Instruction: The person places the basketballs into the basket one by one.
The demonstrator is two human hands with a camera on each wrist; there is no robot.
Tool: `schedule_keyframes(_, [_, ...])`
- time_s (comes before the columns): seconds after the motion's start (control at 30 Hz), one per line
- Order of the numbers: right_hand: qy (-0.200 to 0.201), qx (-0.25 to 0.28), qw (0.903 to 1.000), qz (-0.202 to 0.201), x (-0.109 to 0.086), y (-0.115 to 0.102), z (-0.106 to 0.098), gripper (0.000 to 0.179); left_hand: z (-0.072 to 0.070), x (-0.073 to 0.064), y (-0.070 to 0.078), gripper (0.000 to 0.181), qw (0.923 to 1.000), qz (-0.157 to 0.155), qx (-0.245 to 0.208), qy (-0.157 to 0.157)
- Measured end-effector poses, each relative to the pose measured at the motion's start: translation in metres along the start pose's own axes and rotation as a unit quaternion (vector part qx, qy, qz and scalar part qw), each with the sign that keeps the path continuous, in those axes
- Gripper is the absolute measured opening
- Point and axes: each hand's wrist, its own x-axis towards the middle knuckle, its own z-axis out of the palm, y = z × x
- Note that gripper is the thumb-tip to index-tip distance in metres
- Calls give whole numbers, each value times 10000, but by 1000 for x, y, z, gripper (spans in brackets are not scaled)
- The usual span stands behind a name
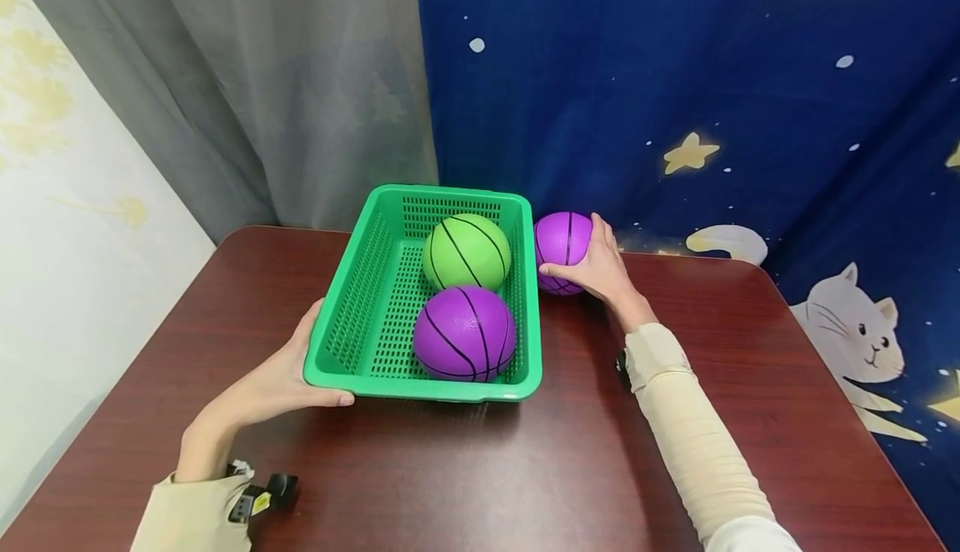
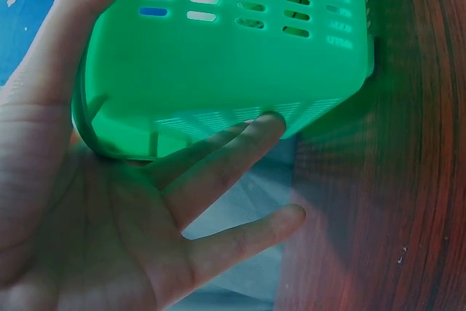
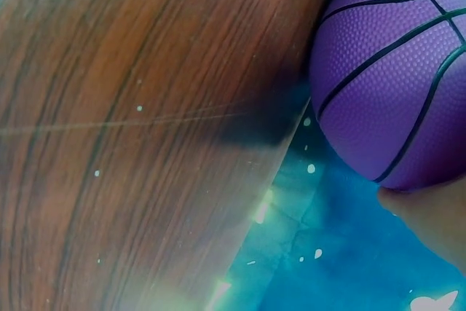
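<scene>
A green plastic basket [image 1: 427, 387] with slotted walls holds a lime green ball [image 1: 467, 250] and, nearer me, a purple ball [image 1: 464, 333], both marked with black basketball lines. My left hand [image 1: 281, 373] grips the basket's near left corner, thumb along the front and fingers at the left side. In the left wrist view, two fingers [image 2: 226, 169] stretch along the basket wall [image 2: 218, 71]. Just outside the basket's right wall, my right hand [image 1: 600, 267] holds a second purple ball [image 1: 561, 239], thumb and fingers spread around it. The right wrist view shows this ball [image 3: 393, 78] close up.
The dark red wooden table [image 1: 480, 469] reaches back to a grey curtain [image 1: 315, 102] and a blue curtain [image 1: 600, 77] printed with stars and a cat. A pale wall [image 1: 67, 227] stands along the left. Black wrist devices [image 1: 255, 498] sit near the sleeves.
</scene>
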Motion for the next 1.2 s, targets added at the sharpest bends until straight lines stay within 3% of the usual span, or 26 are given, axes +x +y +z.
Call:
schedule_keyframes(0.37, [12,99,9998,148,2,2,-2,126,0,-3,2,113,9998,-145,101,16])
schedule_keyframes(0.6, [434,162,9989,1,-1,-3,2,118,-1,0,3,112,9997,-93,223,103])
schedule_keyframes(0.9, [723,143,9973,15,-12,0,19,109,2,-8,0,112,9997,-177,141,32])
schedule_keyframes(1.2, [854,78,9963,28,-10,-5,8,108,0,-3,2,113,9995,-111,305,46])
